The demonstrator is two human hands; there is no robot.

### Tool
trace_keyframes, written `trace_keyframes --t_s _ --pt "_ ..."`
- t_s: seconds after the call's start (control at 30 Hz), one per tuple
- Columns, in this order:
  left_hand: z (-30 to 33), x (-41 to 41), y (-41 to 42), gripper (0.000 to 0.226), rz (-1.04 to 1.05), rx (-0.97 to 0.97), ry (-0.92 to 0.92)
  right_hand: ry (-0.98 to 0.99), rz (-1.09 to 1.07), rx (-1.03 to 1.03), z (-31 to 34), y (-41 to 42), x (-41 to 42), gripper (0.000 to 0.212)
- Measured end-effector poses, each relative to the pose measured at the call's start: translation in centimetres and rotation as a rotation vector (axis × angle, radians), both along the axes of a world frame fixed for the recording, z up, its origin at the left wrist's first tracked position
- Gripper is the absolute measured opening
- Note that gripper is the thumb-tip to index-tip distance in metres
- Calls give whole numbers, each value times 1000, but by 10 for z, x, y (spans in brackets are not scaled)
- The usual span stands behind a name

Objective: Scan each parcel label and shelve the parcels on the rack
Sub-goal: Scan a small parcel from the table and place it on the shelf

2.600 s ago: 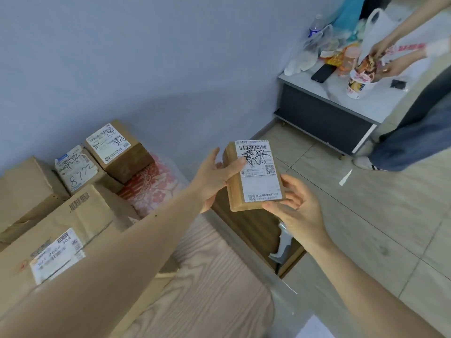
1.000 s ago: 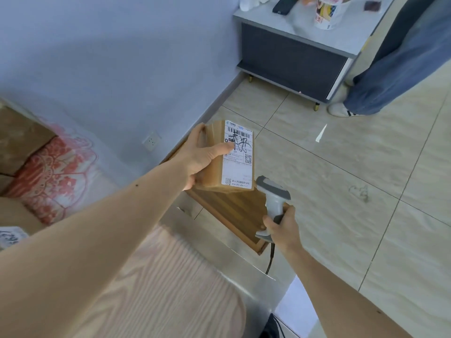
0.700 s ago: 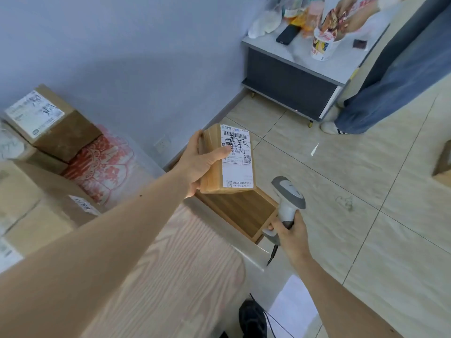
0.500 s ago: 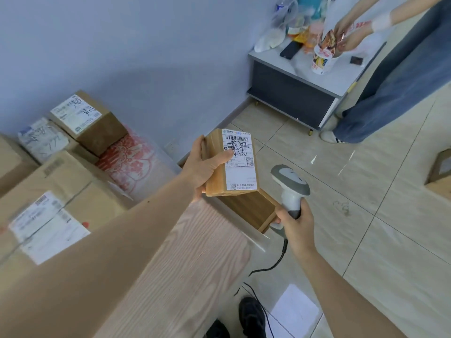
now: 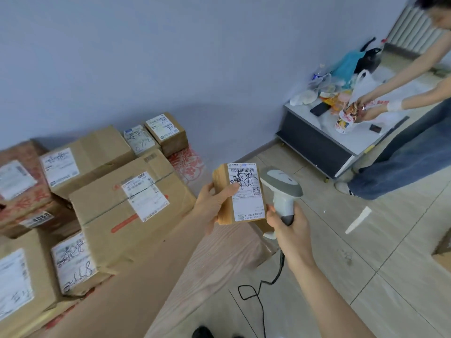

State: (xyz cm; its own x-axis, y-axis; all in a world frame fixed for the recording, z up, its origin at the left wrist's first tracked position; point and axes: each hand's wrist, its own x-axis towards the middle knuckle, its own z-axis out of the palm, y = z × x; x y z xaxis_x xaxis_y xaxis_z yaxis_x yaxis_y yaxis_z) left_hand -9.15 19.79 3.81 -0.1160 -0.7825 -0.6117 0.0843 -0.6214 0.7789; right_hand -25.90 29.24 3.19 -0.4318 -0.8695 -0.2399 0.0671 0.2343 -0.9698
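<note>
Left hand (image 5: 214, 206) grips small parcel (image 5: 240, 193) mid-air above table edge (image 5: 219, 254), thumb on label (image 5: 246, 191) | right hand (image 5: 289, 230) wraps scanner (image 5: 280, 191) handle beside it | I judge it light, stiff; hold side faces, barcode clear.

A makeshift parcel depot in a plain tiled room: labelled cartons (image 5: 127, 198) piled against a bare wall (image 5: 170, 57).
</note>
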Motion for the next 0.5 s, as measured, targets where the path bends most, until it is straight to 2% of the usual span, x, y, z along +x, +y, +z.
trace_keyframes --t_s 0.17,0.33,0.5 --pt "21 30 46 118 131 -99 78 5 134 -24 31 17 25 13" --pt "33 61 93 93 251 -203 60 63 270 -42 46 30 55 13" --pt "34 95 126 117 449 -250 -10 194 425 -79 55 46 95 11"
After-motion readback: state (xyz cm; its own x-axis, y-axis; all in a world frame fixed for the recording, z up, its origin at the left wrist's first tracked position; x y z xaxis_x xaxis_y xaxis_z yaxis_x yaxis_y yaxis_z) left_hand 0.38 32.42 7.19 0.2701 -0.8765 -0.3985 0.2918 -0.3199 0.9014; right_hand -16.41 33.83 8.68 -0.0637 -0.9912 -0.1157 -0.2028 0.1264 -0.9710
